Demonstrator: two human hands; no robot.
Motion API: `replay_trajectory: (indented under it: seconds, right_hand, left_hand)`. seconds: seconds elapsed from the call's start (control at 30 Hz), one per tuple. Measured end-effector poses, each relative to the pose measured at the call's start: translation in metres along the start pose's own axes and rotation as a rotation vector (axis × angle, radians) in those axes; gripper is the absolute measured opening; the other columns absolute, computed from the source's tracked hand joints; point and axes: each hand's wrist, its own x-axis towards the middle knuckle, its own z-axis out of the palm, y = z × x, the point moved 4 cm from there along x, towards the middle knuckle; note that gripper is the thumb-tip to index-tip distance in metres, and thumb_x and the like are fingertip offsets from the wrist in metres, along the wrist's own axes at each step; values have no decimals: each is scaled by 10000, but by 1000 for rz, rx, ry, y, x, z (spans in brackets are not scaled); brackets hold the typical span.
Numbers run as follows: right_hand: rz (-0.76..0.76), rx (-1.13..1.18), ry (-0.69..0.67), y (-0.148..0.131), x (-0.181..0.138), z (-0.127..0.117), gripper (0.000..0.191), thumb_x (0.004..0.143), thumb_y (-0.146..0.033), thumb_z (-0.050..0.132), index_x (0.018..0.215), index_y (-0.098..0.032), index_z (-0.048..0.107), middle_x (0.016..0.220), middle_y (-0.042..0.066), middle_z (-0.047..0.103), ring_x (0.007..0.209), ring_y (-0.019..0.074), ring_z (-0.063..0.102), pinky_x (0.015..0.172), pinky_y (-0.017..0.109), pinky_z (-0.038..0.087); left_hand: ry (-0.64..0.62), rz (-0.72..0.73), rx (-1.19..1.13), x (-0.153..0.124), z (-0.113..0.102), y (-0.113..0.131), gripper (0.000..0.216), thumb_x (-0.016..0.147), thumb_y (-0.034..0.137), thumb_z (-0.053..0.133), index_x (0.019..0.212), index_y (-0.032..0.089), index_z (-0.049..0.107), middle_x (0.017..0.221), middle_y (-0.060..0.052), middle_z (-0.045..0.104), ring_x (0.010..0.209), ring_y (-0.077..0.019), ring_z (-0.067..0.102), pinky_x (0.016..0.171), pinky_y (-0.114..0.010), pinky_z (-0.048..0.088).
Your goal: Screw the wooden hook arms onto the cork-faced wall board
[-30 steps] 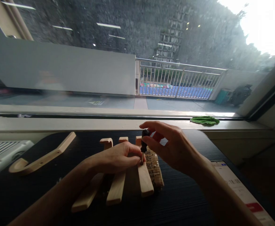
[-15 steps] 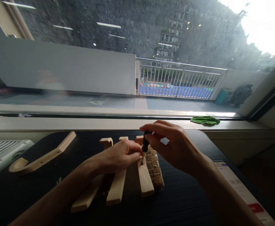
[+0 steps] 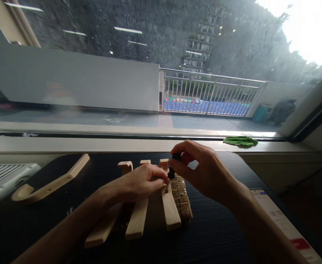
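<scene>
My right hand (image 3: 195, 159) is closed round the black handle of a small screwdriver (image 3: 172, 170), thumb and forefinger pinching its top. The tool leans slightly, its metal tip in a hole of the rightmost pale wooden hook (image 3: 171, 211). My left hand (image 3: 145, 179) lies across the row, thumb and fingertips closed on that hook's left edge beside the shaft. Under the left hand run two more wooden pieces: a middle one (image 3: 135, 223) and a left one (image 3: 101, 229), their far ends curved or raised. A packet with printed brown wrapping (image 3: 183, 200) lies against and partly beneath the right hook.
Another curved wooden hook (image 3: 49, 187) with holes lies at the left of the black table (image 3: 213, 234). Small metal screws (image 3: 69, 211) lie near my left forearm. At the right edge is a lit phone (image 3: 276, 216). A green cloth (image 3: 240, 141) rests on the windowsill (image 3: 53, 144).
My right fingers have shifted on the screwdriver handle, the forefinger now more curled and further right. The handle leans a little more to the right. My left hand stays nearly still.
</scene>
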Motion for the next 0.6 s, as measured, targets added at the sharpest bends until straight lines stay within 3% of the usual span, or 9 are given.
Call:
replay_trajectory:
  seconds: [0.33,0.43,0.6]
  right_hand:
    - [-70,47,-68,-3,-2,-1,261,900,-147,487,1110,-184,636,989,39,646,792,113,609,634,215,478]
    - [-43,32,-64,-2,-2,-1,260,904,-174,518,1139,-194,625,946,29,643,751,106,600,617,216,470]
    - [-27,26,-84,-2,-1,0,210,895,-225,572,1094,-208,638,895,9,638,720,98,590,619,223,458]
  left_hand:
    - [2,-28,-17,0,-1,1,242,839,216,459,827,197,701,801,8,667,817,-163,567,743,-247,399]
    - [-1,-40,-55,-2,-6,4,243,851,238,466,816,190,703,824,3,672,824,-169,580,736,-252,408]
    - [-38,-96,-254,-15,-29,17,248,882,305,490,990,197,685,947,-9,678,894,-176,608,788,-251,456]
